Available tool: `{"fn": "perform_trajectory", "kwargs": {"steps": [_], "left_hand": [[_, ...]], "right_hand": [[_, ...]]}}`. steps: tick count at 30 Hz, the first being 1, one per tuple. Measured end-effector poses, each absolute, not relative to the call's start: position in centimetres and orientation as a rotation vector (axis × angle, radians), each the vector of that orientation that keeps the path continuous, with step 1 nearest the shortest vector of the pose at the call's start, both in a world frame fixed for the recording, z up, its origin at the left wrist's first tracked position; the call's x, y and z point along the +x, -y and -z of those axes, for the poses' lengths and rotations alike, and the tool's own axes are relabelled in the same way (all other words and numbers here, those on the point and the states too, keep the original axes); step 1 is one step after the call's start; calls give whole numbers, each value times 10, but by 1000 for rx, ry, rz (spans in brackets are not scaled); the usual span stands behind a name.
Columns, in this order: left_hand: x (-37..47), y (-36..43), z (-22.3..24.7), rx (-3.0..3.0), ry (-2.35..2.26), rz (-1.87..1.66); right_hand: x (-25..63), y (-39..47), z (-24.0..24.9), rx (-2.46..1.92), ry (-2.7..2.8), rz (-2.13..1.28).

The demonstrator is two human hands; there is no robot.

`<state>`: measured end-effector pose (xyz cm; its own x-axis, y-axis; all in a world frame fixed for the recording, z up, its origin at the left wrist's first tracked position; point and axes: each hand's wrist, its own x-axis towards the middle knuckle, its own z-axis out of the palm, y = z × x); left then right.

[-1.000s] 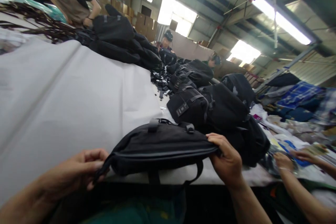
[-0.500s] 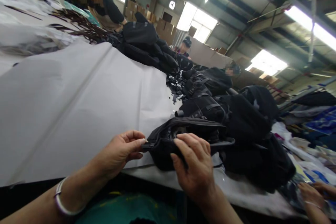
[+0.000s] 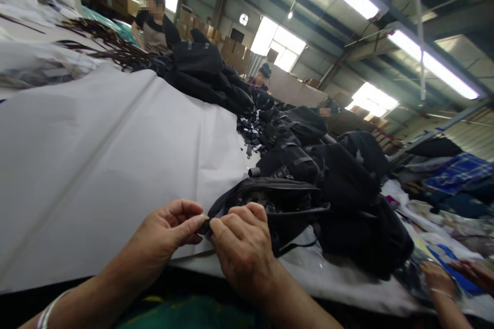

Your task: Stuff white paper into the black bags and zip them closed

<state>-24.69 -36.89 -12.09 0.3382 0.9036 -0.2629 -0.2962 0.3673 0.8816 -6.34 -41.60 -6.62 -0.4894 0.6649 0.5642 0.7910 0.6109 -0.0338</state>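
A black bag (image 3: 295, 226) lies in front of me, its long top opening gaping and clear wrapping showing inside. My left hand (image 3: 172, 229) pinches a small dark tab (image 3: 206, 226) at the bag's left end between thumb and fingertips. Right beside it, my right hand (image 3: 245, 241) is closed, with curled fingers pressed against the same tab and the bag's near left side. Its fingers hide that corner of the bag, so the tab's exact kind cannot be made out.
Several black backpacks (image 3: 351, 180) are heaped to the right and behind. Small black buckles (image 3: 250, 133) lie scattered beyond the white sheet (image 3: 116, 154) on the table. A co-worker's hand (image 3: 436, 277) works at the right edge. Another person (image 3: 154, 31) stands at the far left, near brown strips (image 3: 104, 43).
My right hand has moved left from the bag's opening to its left end and closed beside my left hand. The left hand keeps its pinch. The view has shifted slightly.
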Motion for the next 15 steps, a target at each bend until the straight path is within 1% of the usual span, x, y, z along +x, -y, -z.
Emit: {"fn": "perform_trajectory", "kwargs": {"steps": [6,11,15], "left_hand": [[-247,364,113,937,-873,-845],[-243,363,107,1104,-696,-558],[-233,366,109,1180,-612,-552]], "right_hand": [[-59,419,56,-1172,2245,186],[-60,417,58,-1176,2228,243],[-61,417,57,-1214,2214,284]]}}
